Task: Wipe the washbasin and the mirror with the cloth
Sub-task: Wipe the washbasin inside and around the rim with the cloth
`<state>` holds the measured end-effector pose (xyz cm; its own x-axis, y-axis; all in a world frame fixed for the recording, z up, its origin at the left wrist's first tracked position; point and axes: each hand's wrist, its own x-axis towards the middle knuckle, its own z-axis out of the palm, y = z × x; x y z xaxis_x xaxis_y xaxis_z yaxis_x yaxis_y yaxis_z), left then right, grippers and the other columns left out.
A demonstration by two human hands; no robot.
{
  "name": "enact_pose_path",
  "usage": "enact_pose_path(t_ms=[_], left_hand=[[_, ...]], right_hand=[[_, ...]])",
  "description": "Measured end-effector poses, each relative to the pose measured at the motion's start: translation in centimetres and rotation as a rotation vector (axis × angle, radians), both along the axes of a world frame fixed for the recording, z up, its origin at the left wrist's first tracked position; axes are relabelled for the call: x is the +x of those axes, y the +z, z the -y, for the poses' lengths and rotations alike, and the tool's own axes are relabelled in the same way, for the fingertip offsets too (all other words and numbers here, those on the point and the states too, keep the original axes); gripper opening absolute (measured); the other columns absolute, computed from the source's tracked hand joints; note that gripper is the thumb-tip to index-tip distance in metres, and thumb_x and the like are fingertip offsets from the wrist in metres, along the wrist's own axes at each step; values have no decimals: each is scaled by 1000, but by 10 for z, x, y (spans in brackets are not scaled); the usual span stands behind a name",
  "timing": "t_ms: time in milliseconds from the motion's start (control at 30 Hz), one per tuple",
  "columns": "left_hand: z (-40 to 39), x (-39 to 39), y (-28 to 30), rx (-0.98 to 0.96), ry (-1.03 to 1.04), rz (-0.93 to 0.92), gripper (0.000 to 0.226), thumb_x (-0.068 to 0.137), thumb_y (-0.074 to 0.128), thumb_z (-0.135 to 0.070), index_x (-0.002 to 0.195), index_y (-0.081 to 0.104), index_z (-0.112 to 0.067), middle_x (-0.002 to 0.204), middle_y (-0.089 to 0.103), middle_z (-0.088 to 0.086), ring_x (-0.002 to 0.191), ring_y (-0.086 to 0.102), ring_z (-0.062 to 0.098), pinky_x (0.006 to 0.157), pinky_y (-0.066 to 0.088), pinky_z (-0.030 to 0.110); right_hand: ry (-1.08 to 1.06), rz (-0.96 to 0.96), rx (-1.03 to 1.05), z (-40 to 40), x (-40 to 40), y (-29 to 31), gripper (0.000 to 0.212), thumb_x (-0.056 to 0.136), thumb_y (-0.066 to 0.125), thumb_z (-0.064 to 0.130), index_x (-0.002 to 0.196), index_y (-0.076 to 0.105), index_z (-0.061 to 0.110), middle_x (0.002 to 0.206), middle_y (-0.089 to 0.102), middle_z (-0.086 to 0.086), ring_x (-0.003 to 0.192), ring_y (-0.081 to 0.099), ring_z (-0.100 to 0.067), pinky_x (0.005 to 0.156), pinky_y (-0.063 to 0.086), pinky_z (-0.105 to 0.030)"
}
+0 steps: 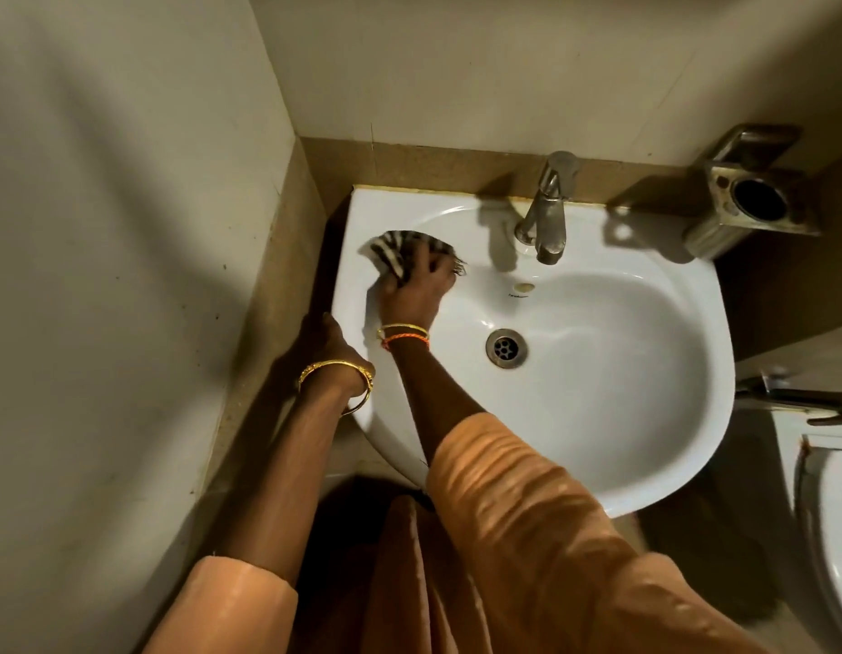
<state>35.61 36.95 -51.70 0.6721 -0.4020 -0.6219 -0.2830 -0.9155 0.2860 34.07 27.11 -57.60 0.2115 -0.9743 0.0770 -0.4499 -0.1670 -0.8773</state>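
Pressing cloth [400, 257] on washbasin [645, 417] rim — right hand [416, 290] grip bunched; left hand [327, 342] clasps edge

The washbasin [645, 417] bowl lies open across its middle and right side, with only the drain [506, 348] set in the bottom. At the back, the tap [546, 214] juts over the bowl and blocks the middle of the rear rim. The left rim is taken up: the right hand [416, 287] presses the cloth [395, 250] there, and the left hand [327, 342] grips the edge just beside the side wall [126, 228], which leaves almost no gap. A metal holder [753, 195] crowds the back right corner.
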Motion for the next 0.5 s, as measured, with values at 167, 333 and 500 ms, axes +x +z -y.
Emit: enact_pose_path(t_ms=[167,333,500], left_hand=[[-1,-3,-1,-21,-5,34,84,88,52,-10,151,-5,-14,160,7,8,144,20,30,117,22,36],[13,1,-2,-16,40,58,67,87,52,-10,145,20,2,150,31,19,135,36,36,108,34,40],[30,-4,-5,-69,131,103,73,86,56,-13,144,17,10,152,22,26,140,27,39,113,26,44]], right_hand=[[53,-249,-158,30,-40,-6,51,72,58,2,121,59,17,127,44,-25,118,39,-43,80,54,-51],[-270,-270,-123,71,-108,3,43,76,55,2,116,65,14,129,42,-22,116,38,-40,80,48,-44],[-359,-323,-105,82,-114,8,47,70,47,-4,108,69,12,130,47,-25,111,42,-46,85,48,-46]])
